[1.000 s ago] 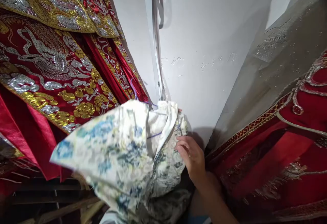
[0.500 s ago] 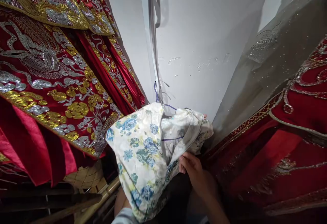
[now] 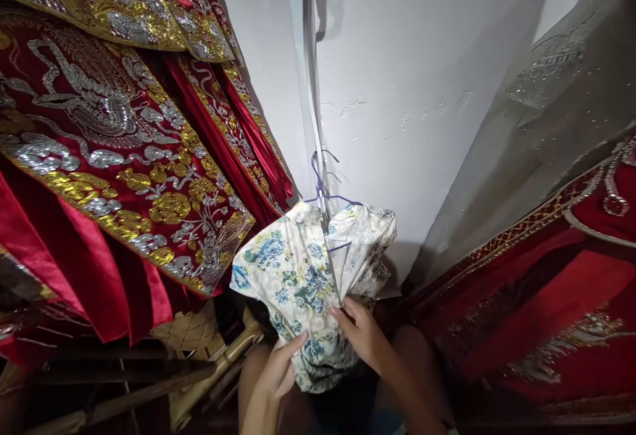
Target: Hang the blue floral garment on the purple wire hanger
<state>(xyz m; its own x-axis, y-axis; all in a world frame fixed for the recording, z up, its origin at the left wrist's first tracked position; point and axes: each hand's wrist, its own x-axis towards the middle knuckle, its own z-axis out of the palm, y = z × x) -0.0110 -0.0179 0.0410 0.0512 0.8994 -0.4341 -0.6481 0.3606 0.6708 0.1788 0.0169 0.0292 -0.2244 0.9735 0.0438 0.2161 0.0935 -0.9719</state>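
A white garment with blue and green flowers (image 3: 298, 269) hangs on a purple wire hanger (image 3: 318, 187) hooked at a pale vertical strip. Its neckline is open in a V, showing the hanger's lower bar inside. My right hand (image 3: 365, 332) pinches the edge of the garment at the bottom of the V. My left hand (image 3: 278, 372) rests on the garment's lower left side, thumb on the front, with its other fingers behind the cloth.
Red costumes with gold and silver embroidery (image 3: 169, 203) hang at the left. Another red beaded garment (image 3: 556, 289) and sheer sparkling fabric (image 3: 517, 124) are at the right. A bamboo frame (image 3: 213, 375) stands low left, before a white wall (image 3: 397, 57).
My left hand has come out from behind the garment onto its lower side. The garment hangs straighter, its right shoulder settled on the hanger. The view has shifted slightly left.
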